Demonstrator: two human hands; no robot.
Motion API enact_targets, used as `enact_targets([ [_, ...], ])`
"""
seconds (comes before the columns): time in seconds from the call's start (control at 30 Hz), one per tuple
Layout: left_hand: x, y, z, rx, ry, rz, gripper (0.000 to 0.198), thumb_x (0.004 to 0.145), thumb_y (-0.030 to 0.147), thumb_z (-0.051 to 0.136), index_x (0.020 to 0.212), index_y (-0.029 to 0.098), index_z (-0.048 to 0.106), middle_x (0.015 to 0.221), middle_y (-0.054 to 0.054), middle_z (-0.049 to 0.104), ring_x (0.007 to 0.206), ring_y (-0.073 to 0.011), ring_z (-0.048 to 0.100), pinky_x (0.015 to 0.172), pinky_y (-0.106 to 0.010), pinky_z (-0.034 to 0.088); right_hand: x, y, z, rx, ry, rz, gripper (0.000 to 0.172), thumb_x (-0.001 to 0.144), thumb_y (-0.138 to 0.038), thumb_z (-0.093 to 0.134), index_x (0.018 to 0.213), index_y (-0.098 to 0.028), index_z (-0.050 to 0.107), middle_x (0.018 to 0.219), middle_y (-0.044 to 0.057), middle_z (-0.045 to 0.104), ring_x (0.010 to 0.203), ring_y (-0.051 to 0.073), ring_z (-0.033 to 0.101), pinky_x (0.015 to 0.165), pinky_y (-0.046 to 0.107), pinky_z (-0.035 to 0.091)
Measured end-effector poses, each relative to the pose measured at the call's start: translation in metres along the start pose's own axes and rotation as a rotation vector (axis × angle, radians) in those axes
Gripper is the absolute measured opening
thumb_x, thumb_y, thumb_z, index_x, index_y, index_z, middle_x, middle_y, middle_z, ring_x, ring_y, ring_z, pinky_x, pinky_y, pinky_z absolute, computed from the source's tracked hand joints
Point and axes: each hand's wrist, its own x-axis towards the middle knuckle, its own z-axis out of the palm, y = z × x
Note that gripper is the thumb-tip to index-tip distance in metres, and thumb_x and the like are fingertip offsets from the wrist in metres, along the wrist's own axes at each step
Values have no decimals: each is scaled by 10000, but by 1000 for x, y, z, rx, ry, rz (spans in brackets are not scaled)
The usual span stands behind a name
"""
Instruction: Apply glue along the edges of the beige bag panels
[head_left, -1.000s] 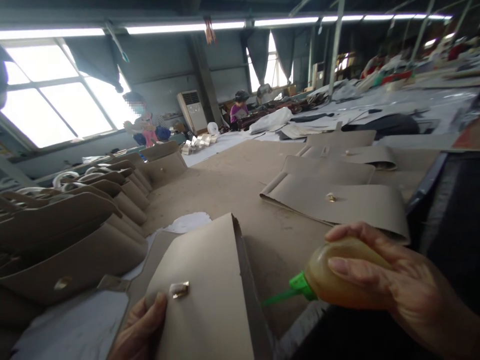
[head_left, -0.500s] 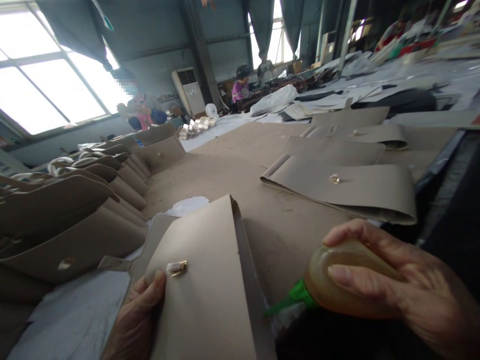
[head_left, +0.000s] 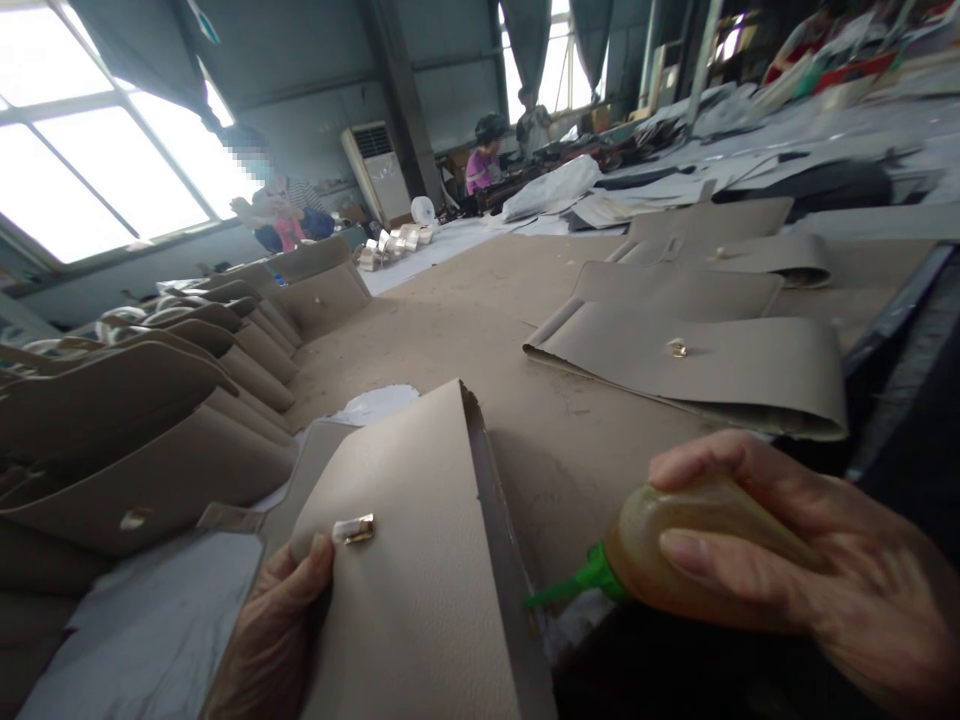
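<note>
My left hand grips a beige leather bag panel at its lower left, thumb pressed just below a small gold clasp. The panel is tilted up, its right edge raised. My right hand is wrapped round a squeeze bottle of amber glue. The bottle's green nozzle points left, its tip touching the panel's right edge low down.
A row of finished beige bags lines the left side of the brown worktable. Flat beige panels with clasps lie to the right. White paper lies behind my panel. Other people work at the far end.
The view has tipped down a little and the panel sits higher in it. The glue nozzle has moved in to the panel's right edge.
</note>
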Motion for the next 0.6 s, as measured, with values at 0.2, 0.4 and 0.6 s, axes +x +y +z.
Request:
enact_targets([
  [0.2, 7, 1, -10, 78, -15, 58, 525, 345, 275, 925, 825, 194, 731, 645, -13, 701, 454, -168, 610, 516, -260, 565, -25, -5, -2, -14, 58, 213, 308, 611, -603, 727, 769, -351, 643, 729, -68, 643, 523, 130, 556, 387, 158, 437],
  [0.4, -3, 2, 9, 50, 37, 100, 523, 302, 332, 926, 767, 192, 734, 607, -3, 693, 449, -178, 613, 514, -261, 565, -28, -22, 3, 215, 59, 677, 463, 478, -621, 741, 789, -305, 611, 536, -25, 559, 464, 148, 481, 422, 210, 375],
  [0.6, -3, -1, 9, 74, 49, 30, 492, 300, 278, 921, 736, 195, 709, 600, 3, 689, 452, -186, 613, 402, -235, 526, -13, -4, -12, 590, 93, 926, 598, 413, -482, 806, 930, -286, 578, 720, 55, 628, 610, 286, 597, 496, 331, 488],
])
